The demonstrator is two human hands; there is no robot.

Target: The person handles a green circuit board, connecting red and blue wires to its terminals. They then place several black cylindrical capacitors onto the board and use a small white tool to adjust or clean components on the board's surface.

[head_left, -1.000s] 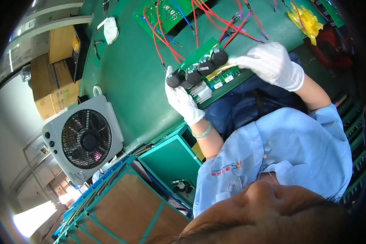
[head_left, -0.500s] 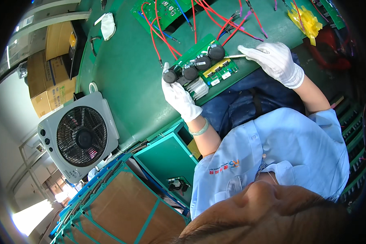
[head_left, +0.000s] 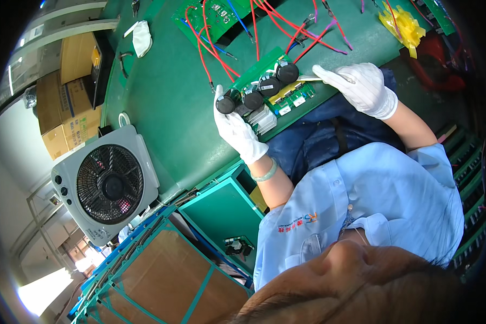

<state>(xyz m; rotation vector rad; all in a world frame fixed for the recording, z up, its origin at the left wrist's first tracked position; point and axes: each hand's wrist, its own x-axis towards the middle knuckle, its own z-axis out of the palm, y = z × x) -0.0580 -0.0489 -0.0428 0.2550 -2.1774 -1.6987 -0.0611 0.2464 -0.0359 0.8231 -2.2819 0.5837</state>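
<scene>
A green circuit board [head_left: 264, 66] stands at the near edge of the green mat. On it are several round black capacitors [head_left: 269, 86], a silver finned heat sink [head_left: 264, 120] and a yellow strip [head_left: 284, 94]. My left hand [head_left: 236, 132], in a white glove, is closed on the board's left end, by the leftmost capacitor. My right hand [head_left: 363, 89], also gloved in white, pinches a thin pale stick [head_left: 309, 78]. Its tip reaches the board's right side, close to the rightmost capacitor and the yellow strip; whether it touches cannot be made out.
Beyond the board lie red wires [head_left: 255, 32] with lugs and another green circuit board [head_left: 217, 24]. Yellow plastic pieces [head_left: 402, 28] sit at the far right. A white glove [head_left: 142, 39] lies far left; a grey box fan [head_left: 110, 183] stands left of the mat.
My right hand has shifted slightly left and turned, with less of the stick showing. The left hand still holds the board in about the same place.
</scene>
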